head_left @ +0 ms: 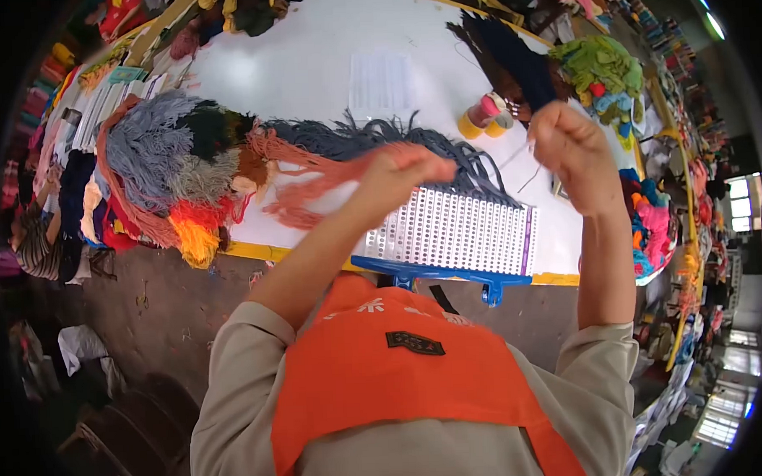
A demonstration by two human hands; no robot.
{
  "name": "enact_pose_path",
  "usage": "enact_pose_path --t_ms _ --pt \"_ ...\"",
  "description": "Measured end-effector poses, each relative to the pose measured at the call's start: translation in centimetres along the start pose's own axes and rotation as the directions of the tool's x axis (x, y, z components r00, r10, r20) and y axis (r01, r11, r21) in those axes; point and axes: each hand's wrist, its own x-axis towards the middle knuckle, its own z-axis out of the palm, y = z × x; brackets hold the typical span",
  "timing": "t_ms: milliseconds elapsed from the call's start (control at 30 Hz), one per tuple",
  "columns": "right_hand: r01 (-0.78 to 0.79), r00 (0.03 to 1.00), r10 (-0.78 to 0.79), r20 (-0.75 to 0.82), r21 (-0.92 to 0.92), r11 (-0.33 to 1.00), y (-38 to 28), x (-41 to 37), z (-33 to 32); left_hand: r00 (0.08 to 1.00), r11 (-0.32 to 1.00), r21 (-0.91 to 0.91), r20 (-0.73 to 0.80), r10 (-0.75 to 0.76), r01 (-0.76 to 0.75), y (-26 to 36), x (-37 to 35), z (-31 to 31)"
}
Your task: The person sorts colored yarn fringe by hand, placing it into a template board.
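My left hand (400, 177) is smeared by motion above the near part of the table, beside salmon-pink yarn (304, 194) and dark grey-blue yarn (352, 140). Its fingers are too blurred to show a grip. Raised on the right, my right hand (573, 151) is closed in a pinch on a thin dark strand of yarn (521, 152) that trails down toward the board. Between and below the hands lies a white board with rows of holes (456, 231), the grey-blue strands lying along its far edge. A blue clamp-like bar (441, 269) runs along its near side.
Heaped yarn bundles (155, 145) in grey, green, red and orange cover the left of the white table (290, 48). Thread spools (484, 115) and a navy yarn hank (517, 61) stand beyond my right hand. Bright yarn (649, 229) hangs at the right edge.
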Motion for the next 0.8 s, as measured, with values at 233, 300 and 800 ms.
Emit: enact_pose_path --t_ms 233,300,800 --pt "0.090 0.956 0.079 -0.282 0.538 0.838 2.6 6.6 -5.0 0.944 0.993 -0.080 0.326 -0.056 0.086 -2.4 -1.2 0.5" --pt "0.054 0.969 0.090 -0.230 0.553 0.832 3.6 6.5 -5.2 0.974 0.972 -0.232 0.225 0.011 0.042 -2.7 -1.2 0.1" --pt "0.073 0.900 0.195 -0.390 0.574 0.816 7.4 9.9 -8.7 0.907 0.863 -0.503 0.387 0.167 0.056 -0.4 -2.9 1.3"
